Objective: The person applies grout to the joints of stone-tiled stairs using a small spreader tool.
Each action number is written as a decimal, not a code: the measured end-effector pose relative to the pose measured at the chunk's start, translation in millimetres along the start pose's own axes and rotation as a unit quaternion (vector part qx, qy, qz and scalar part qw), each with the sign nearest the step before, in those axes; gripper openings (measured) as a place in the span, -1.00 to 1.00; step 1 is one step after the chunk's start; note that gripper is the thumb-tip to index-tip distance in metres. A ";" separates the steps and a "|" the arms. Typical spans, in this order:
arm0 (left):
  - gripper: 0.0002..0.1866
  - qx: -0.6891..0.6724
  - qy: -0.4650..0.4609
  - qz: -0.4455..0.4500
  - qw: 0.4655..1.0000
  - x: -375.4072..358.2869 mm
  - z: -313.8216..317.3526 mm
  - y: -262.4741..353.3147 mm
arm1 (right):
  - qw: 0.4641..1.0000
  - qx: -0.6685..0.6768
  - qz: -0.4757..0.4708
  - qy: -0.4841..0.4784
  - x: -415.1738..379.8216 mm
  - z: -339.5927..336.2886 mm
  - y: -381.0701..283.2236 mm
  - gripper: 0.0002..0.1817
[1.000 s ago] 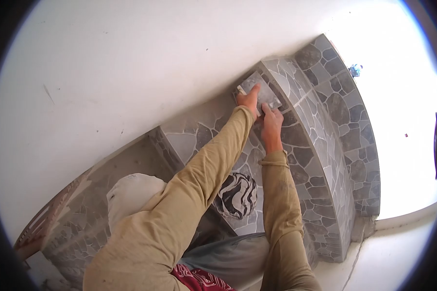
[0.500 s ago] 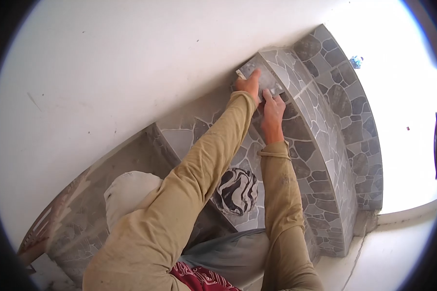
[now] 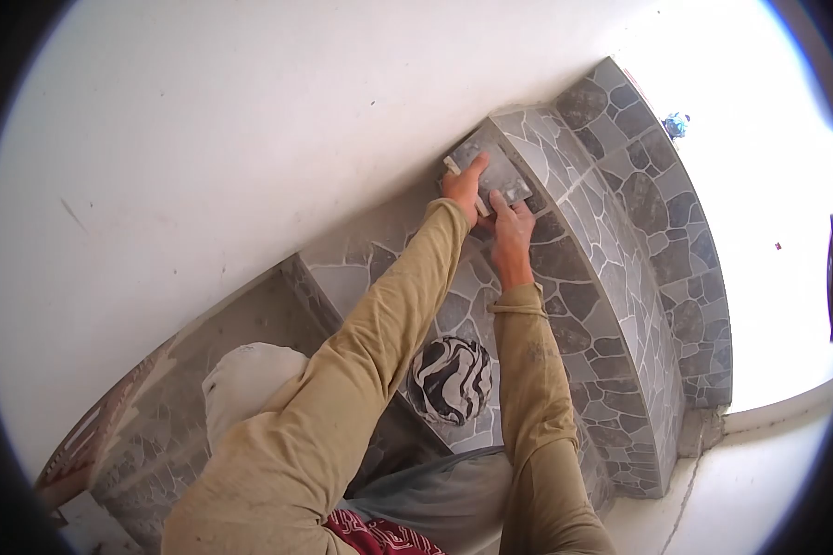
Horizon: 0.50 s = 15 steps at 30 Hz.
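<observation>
A grey, flat, tile-like piece (image 3: 500,174) is held near the wall at the upper end of the stone-patterned step (image 3: 565,250). My left hand (image 3: 463,188) grips its left side, thumb on the top face, beside a thin pale strip (image 3: 451,166). At its lower edge my right hand (image 3: 512,236) holds on, thumb over the near corner. The fingers beneath the piece are hidden.
A white wall (image 3: 204,139) rises along the left. A black-and-white patterned round object (image 3: 450,379) sits between my forearms. Curved stone-patterned steps (image 3: 662,236) descend at the right. A small blue item (image 3: 676,124) lies at the upper right.
Both hands and the grey piece have shifted slightly down and left in view, and the piece sits a little apart from the step's edge.
</observation>
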<state>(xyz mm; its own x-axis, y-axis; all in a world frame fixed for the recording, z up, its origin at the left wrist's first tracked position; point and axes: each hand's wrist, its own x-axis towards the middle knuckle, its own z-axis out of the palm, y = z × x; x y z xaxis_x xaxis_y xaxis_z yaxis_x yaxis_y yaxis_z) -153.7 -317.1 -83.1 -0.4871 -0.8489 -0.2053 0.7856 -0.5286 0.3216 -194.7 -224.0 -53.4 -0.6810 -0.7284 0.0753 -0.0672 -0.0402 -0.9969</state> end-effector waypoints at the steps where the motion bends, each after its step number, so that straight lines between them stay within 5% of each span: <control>1: -0.51 -0.026 -0.006 -0.012 1.000 -0.7 -4.0 -3.3 | 1.000 -0.013 -0.003 0.000 -1.2 -0.4 1.3 -0.79; 3: -0.48 -0.042 0.011 -0.054 0.998 -0.5 -8.9 -8.6 | 0.999 -0.026 -0.017 0.010 -2.0 0.4 11.2 -0.79; 5: -0.47 -0.046 0.032 0.012 0.998 4.6 -9.4 -16.8 | 0.998 -0.042 -0.030 0.019 0.3 2.7 12.8 -0.79; 11: -0.44 -0.008 0.040 -0.037 0.998 -10.1 4.7 4.4 | 0.996 -0.066 -0.035 0.046 0.1 4.2 10.6 -0.77; 15: -0.45 -0.025 0.041 0.012 0.999 -4.0 7.2 1.0 | 0.995 -0.022 -0.090 0.037 5.9 9.4 13.2 -0.76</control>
<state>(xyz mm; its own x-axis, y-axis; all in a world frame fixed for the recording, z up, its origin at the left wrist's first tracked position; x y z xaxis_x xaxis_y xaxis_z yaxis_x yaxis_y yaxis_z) -153.7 -314.3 -75.3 -0.4370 -0.8569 -0.2735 0.8160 -0.5056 0.2803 -192.7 -235.3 -66.4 -0.7064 -0.6599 0.2560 -0.2244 -0.1342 -0.9652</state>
